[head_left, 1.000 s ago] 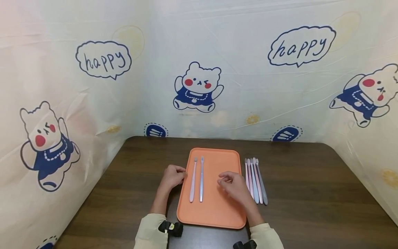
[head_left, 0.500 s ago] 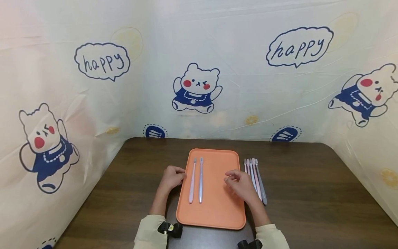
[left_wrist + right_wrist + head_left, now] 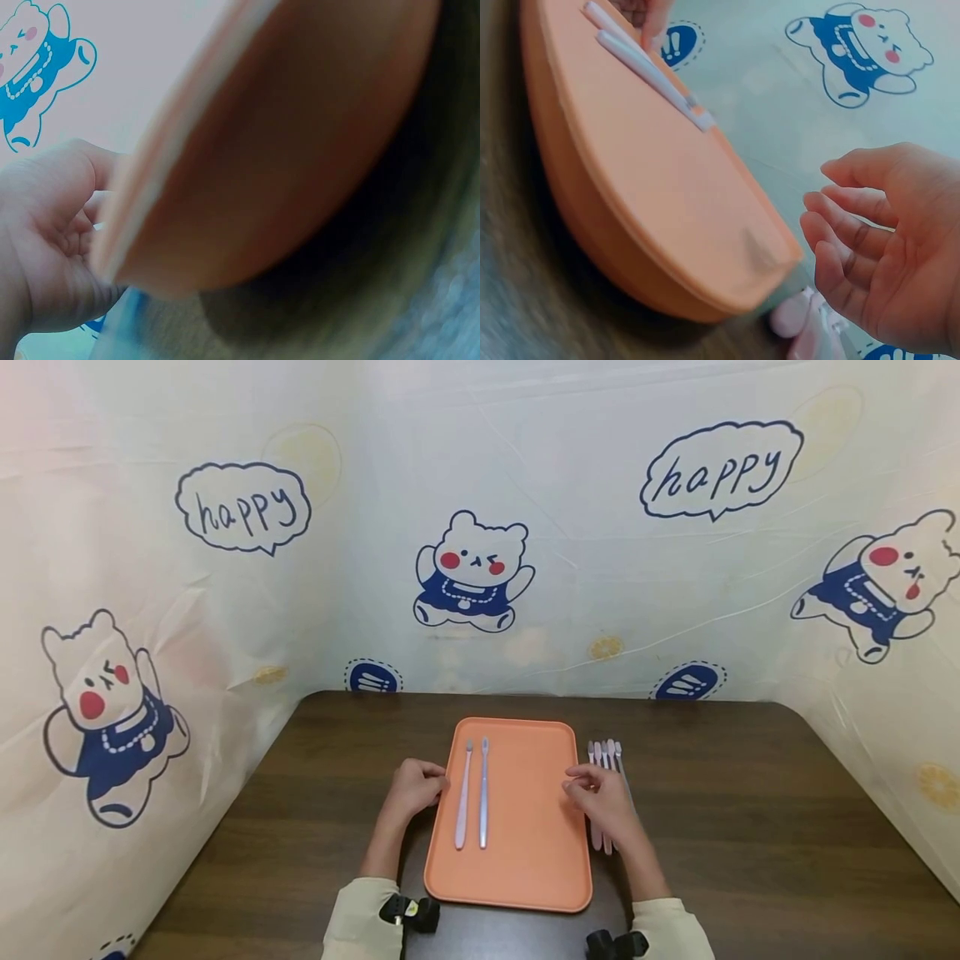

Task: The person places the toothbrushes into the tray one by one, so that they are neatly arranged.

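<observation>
My left hand (image 3: 417, 785) holds the left rim of an orange rectangular tray (image 3: 528, 868); the left wrist view shows its fingers bent at that rim. On the tray's left half lie a pinkish toothbrush (image 3: 462, 810) and a blue toothbrush (image 3: 483, 802), side by side with heads pointing away. Over the tray's right edge hovers my right hand (image 3: 606, 797), holding nothing, its fingers loosely bent in the right wrist view. Just under and beyond it, several pink and blue toothbrushes (image 3: 597, 839) lie in a row on the table, partly hidden by the hand.
The dark wooden table (image 3: 750, 810) extends on both sides of the tray. A pale printed curtain (image 3: 585, 560) with cartoon bears encloses the table at the back and sides. Black wrist cameras (image 3: 408, 912) sit on both sleeves.
My right hand has moved right, from above the tray's right half to its right edge, now covering part of the toothbrush row. The left hand and the tray have stayed put.
</observation>
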The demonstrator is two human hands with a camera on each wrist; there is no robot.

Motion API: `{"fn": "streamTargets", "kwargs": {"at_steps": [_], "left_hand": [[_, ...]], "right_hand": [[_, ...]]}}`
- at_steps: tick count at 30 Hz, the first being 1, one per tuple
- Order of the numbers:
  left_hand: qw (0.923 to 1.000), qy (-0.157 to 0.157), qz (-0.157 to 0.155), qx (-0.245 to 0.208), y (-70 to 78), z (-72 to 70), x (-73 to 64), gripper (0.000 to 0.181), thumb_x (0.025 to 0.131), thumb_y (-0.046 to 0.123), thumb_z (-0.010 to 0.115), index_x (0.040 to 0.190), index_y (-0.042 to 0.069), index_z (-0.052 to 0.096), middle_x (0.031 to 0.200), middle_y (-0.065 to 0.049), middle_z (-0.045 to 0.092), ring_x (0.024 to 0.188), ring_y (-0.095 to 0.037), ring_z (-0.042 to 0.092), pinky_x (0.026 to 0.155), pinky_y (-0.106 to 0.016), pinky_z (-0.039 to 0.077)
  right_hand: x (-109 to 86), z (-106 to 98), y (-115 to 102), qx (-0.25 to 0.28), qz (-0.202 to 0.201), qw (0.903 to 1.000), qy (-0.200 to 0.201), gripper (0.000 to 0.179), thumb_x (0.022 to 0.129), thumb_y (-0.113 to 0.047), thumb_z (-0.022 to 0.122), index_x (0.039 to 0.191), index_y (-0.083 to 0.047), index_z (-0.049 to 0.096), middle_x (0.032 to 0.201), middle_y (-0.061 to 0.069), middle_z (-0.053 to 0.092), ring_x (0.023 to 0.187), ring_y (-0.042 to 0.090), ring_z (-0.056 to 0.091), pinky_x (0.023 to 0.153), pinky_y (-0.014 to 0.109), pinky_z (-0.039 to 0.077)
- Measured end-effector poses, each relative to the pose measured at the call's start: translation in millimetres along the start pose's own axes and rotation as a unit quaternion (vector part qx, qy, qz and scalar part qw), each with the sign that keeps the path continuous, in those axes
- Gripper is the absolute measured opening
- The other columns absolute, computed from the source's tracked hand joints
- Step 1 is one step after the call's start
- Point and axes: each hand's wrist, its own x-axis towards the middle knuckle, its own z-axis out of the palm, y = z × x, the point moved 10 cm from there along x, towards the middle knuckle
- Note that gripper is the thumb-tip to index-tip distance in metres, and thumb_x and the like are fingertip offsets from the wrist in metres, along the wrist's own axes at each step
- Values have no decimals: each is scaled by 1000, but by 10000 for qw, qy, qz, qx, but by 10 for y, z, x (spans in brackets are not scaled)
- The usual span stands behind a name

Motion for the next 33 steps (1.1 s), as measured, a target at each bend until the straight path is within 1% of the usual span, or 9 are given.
{"fn": "streamTargets", "kwargs": {"at_steps": [4,6,10,14,18,25,33], "left_hand": [[10000,-7,-9,0,2,4,-7,22,91,5,64,104,-6,77,100,-21,75,74,-13,69,64,-28,60],[10000,-9,-3,-2,1,8,-8,22,91,5,64,104,-6,76,101,-21,75,74,-13,69,65,-28,60],[10000,6,0,-1,7,7,-8,21,90,5,64,104,-6,76,100,-21,75,74,-13,69,64,-28,60],[10000,19,1,-3,13,4,-5,21,90,5,64,104,-6,77,100,-21,75,73,-13,69,64,-27,60],[10000,19,10,-3,11,5,-3,21,91,6,64,104,-5,77,99,-21,75,72,-12,69,64,-27,60],[10000,47,60,-21,11,-3,-7,21,90,5,64,104,-6,77,98,-21,75,71,-13,69,63,-27,60],[10000,45,29,32,15,-3,-5,21,90,5,64,103,-5,77,98,-20,74,71,-12,68,63,-27,60]], "right_hand": [[-1,-92,55,-119,160,9998,21,26,93,-9,68,115,3,72,95,15,73,72,15,67,64,19,54],[-2,-126,81,-101,262,9996,8,27,93,-10,66,117,3,71,98,17,72,76,16,68,66,22,58],[2,-209,113,-185,352,9992,58,28,94,-11,66,118,2,70,99,17,72,75,18,69,65,26,59],[12,-306,132,-247,333,9990,163,28,94,-11,67,119,2,70,98,18,73,73,15,67,61,22,54],[23,-386,175,-307,345,9987,203,29,94,-11,67,120,3,70,98,19,73,73,15,67,61,19,52],[27,-473,295,-485,577,9971,129,34,96,-16,66,125,1,67,103,19,72,76,13,65,63,21,52],[31,-550,367,-619,526,9964,246,34,96,-16,66,124,3,67,104,20,73,74,8,63,63,19,52]]}}
